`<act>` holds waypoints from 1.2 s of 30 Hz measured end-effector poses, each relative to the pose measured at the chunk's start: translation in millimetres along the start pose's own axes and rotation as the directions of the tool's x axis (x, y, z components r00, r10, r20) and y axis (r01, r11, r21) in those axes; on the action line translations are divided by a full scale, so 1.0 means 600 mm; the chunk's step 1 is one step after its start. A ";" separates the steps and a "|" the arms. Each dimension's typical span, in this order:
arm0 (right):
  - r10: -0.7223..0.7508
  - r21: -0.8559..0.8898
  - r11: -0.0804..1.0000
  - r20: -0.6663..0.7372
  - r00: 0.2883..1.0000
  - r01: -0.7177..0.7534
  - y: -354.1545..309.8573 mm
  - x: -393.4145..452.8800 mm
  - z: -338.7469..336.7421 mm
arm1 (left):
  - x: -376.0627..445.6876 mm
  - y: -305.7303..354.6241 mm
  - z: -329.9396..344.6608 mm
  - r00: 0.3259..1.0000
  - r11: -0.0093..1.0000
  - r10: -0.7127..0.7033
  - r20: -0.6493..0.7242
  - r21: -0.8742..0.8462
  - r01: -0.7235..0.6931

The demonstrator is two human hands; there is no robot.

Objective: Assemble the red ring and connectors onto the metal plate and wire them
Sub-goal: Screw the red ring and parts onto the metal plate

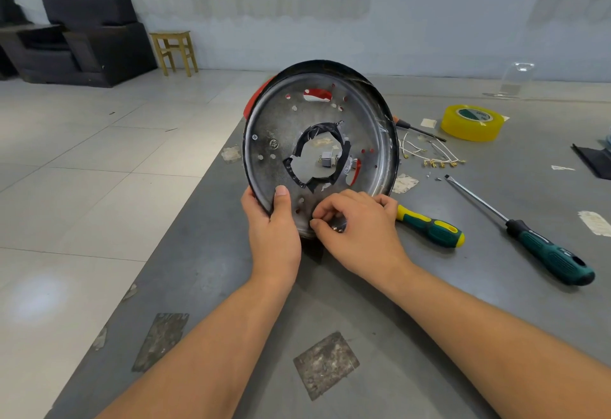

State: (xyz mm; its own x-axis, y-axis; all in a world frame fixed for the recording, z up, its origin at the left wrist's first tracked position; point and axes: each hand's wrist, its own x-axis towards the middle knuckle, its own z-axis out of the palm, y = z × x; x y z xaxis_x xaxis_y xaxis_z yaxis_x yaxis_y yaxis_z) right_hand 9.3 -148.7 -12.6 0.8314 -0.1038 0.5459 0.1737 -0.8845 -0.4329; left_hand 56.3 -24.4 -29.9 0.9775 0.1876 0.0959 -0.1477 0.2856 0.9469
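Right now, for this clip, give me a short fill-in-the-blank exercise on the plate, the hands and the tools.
1. The metal plate is held on edge by the ____ hand, thumb on its face.
2. The right hand pinches a small part at the plate's ____ rim.
3. The roll of tape on the table is ____ in colour.
4. Red shows through the plate's holes from the ____ behind it.

Missing words: left; lower; yellow; red ring

Silvery grey metal plate (370,140) with a black rim, red ring (256,96) showing behind it. Translucent yellow tape roll (471,124). Screwdrivers: one green-and-yellow handle (429,226), one dark green-and-black (552,253). Grey desk (429,336).
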 end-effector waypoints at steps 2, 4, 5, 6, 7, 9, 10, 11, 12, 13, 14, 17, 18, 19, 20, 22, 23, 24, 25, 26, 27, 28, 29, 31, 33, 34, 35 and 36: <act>0.002 0.019 1.000 0.012 1.000 -0.002 0.001 0.000 0.000 | -0.001 0.002 0.000 1.000 1.000 -0.004 0.002 -0.005 0.004; -0.004 0.025 1.000 0.018 1.000 0.004 0.002 -0.001 -0.001 | 0.000 0.003 -0.001 1.000 1.000 -0.023 0.007 -0.013 0.023; -0.006 0.026 1.000 0.020 1.000 0.006 0.002 -0.001 -0.002 | 0.002 0.003 0.000 0.999 0.999 -0.034 0.010 -0.017 0.034; -0.007 0.029 1.000 0.022 1.000 0.006 0.001 -0.002 -0.003 | 0.003 0.004 0.000 0.999 0.999 -0.043 0.011 -0.020 0.043; -0.009 0.036 0.999 0.022 1.000 0.009 0.001 -0.002 -0.005 | 0.003 0.005 0.000 0.999 0.998 -0.052 0.010 -0.025 0.052; -0.027 0.060 0.998 0.007 1.000 0.027 0.002 -0.004 -0.010 | 0.002 0.008 -0.002 0.997 0.996 -0.079 0.004 -0.039 0.079; -0.040 0.077 0.996 -0.009 0.999 0.041 0.005 -0.004 -0.015 | 0.002 0.010 -0.002 0.996 0.994 -0.095 -0.001 -0.051 0.095; -0.054 0.094 0.994 -0.033 0.998 0.057 0.009 -0.005 -0.021 | 0.002 0.012 -0.003 0.994 0.992 -0.111 -0.007 -0.068 0.110; -0.067 0.106 0.992 -0.060 0.996 0.073 0.016 -0.004 -0.029 | 0.003 0.013 -0.004 0.991 0.987 -0.131 -0.015 -0.091 0.129; -0.074 0.102 0.991 -0.086 0.993 0.083 0.024 -0.004 -0.037 | 0.005 0.014 -0.005 0.987 0.980 -0.160 -0.024 -0.122 0.156; -0.074 0.076 0.994 -0.110 0.991 0.083 0.034 -0.004 -0.047 | 0.007 0.016 -0.007 0.980 0.969 -0.194 -0.031 -0.160 0.187; -0.026 -0.118 0.993 -0.143 0.989 0.009 0.069 -0.002 -0.071 | 0.011 0.027 -0.013 0.959 0.932 -0.280 -0.046 -0.250 0.261; 0.022 -0.214 0.976 -0.115 0.993 -0.046 0.081 0.000 -0.076 | 0.011 0.030 -0.015 0.954 0.923 -0.298 -0.042 -0.267 0.276; 0.095 -0.319 0.941 -0.064 0.993 -0.110 0.090 0.001 -0.079 | 0.011 0.032 -0.017 0.950 0.916 -0.310 -0.036 -0.279 0.289; 0.184 -0.420 0.892 -0.004 0.983 -0.169 0.098 0.001 -0.079 | 0.011 0.034 -0.019 0.948 0.912 -0.318 -0.028 -0.284 0.297; 0.331 -0.553 0.800 0.079 0.940 -0.235 0.107 0.002 -0.078 | 0.013 0.037 -0.022 0.946 0.908 -0.324 -0.013 -0.286 0.307; 0.363 -0.578 0.779 0.101 0.926 -0.242 0.110 0.002 -0.077 | 0.014 0.039 -0.024 0.945 0.905 -0.326 -0.009 -0.290 0.310; 0.373 -0.591 0.771 0.117 0.920 -0.238 0.112 0.002 -0.076 | 0.016 0.042 -0.027 0.944 0.903 -0.329 -0.007 -0.296 0.312; 0.372 -0.597 0.770 0.130 0.919 -0.227 0.113 0.004 -0.074 | 0.019 0.045 -0.030 0.942 0.899 -0.334 -0.004 -0.302 0.318; 0.367 -0.600 0.771 0.141 0.920 -0.216 0.113 0.005 -0.073 | 0.021 0.047 -0.034 0.940 0.892 -0.342 0.006 -0.311 0.327; 0.365 -0.598 0.773 0.145 0.920 -0.212 0.114 0.007 -0.071 | 0.023 0.050 -0.037 0.936 0.884 -0.351 0.020 -0.324 0.339; 0.367 -0.587 0.779 0.139 0.920 -0.221 0.116 0.008 -0.071 | 0.025 0.052 -0.040 0.933 0.876 -0.359 0.030 -0.333 0.348; 0.371 -0.563 0.790 0.124 0.920 -0.243 0.117 0.009 -0.072 | 0.027 0.053 -0.042 0.931 0.872 -0.364 0.033 -0.339 0.353; 0.365 -0.466 0.835 0.069 0.928 -0.294 0.119 0.012 -0.076 | 0.031 0.052 -0.045 0.932 0.872 -0.361 0.028 -0.343 0.348; 0.315 -0.331 0.895 -0.002 0.949 -0.297 0.116 0.013 -0.081 | 0.033 0.051 -0.047 0.937 0.876 -0.349 0.025 -0.347 0.336; 0.260 -0.275 0.926 -0.032 0.965 -0.259 0.112 0.013 -0.084 | 0.034 0.050 -0.047 0.939 0.877 -0.342 0.025 -0.350 0.329; 0.195 -0.229 0.952 -0.049 0.979 -0.201 0.105 0.012 -0.086 | 0.034 0.050 -0.048 0.942 0.878 -0.335 0.026 -0.354 0.322; 0.131 -0.189 0.972 -0.046 0.990 -0.137 0.096 0.010 -0.089 | 0.035 0.049 -0.049 0.944 0.880 -0.328 0.025 -0.355 0.315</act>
State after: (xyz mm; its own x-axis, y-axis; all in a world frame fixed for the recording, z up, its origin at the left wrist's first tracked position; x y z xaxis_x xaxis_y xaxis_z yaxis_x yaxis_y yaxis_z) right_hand -3.7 -224.4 4.2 0.8220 -0.2396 0.5167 -0.0453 -0.9318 -0.3601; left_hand 68.3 15.4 -8.8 0.9753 0.0599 -0.2125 0.1249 0.6444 0.7544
